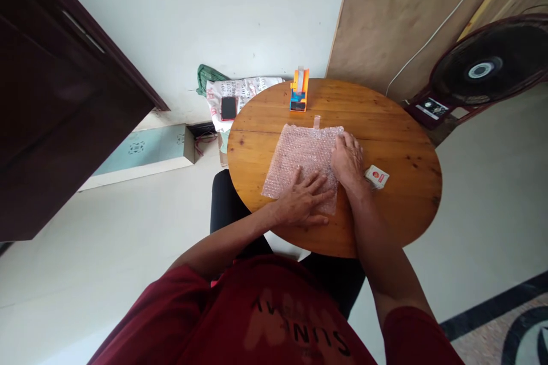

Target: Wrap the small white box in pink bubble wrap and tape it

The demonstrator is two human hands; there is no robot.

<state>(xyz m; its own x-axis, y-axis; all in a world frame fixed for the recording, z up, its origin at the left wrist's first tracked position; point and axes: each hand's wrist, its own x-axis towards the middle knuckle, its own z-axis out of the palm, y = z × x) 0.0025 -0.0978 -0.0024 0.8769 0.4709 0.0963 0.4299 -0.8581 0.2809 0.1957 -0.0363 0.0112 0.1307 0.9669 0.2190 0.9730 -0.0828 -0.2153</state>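
A sheet of bubble wrap (pixel 299 154) lies flat on the round wooden table (pixel 394 125). My left hand (pixel 302 202) rests on its near edge, fingers spread and flat. My right hand (pixel 347 159) presses on the sheet's right edge, fingers curled downward over it; whether it grips anything is unclear. A short strip of tape (pixel 317 121) sticks out from the sheet's far edge. A small white and red box (pixel 377 177) lies on the table just right of my right wrist.
An orange tape dispenser (pixel 299 91) stands at the table's far edge. Papers and a dark phone (pixel 228 108) lie on the floor behind the table's left side. A floor fan (pixel 483 71) stands at the right. A dark cabinet (pixel 51 97) fills the left.
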